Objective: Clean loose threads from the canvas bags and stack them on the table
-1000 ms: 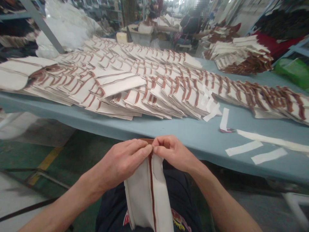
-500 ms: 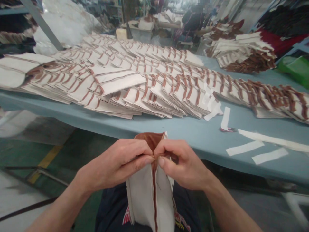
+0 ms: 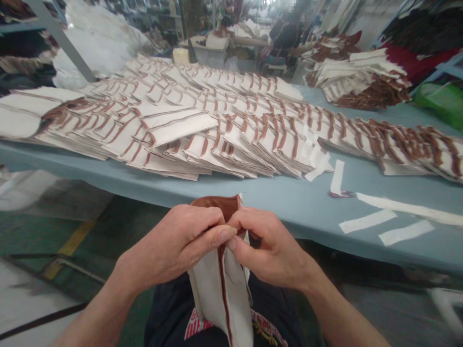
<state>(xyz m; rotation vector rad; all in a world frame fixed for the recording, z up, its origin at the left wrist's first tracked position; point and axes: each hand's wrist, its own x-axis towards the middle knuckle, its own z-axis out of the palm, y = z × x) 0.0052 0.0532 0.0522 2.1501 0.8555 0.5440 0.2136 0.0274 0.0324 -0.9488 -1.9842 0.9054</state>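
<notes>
Between both hands is a cream fabric piece (image 3: 208, 284) shaped like a tube, with a brown inner side showing at its top opening and a brown seam strip running down its front. My left hand (image 3: 188, 236) pinches the top edge by the seam, its thumb lying across. My right hand (image 3: 265, 243) grips the same edge just to the right, fingertips meeting those of the left. The piece hangs down over my dark clothing (image 3: 170, 313), which bears red and white print. What the fingertips press together is partly hidden by the thumbs.
A blue-covered table (image 3: 282, 202) stands ahead, carrying overlapping rows of similar cream pieces (image 3: 173, 127) with brown strips. White strips (image 3: 367, 221) lie at the right, one over a small dark tool (image 3: 342, 194). Another pile (image 3: 365, 82) sits at the back right. A person (image 3: 287, 33) is farther off.
The fabric piece has tilted, its top moving slightly left and its lower end swinging left. My left thumb has slid right over the seam, closer to my right thumb.
</notes>
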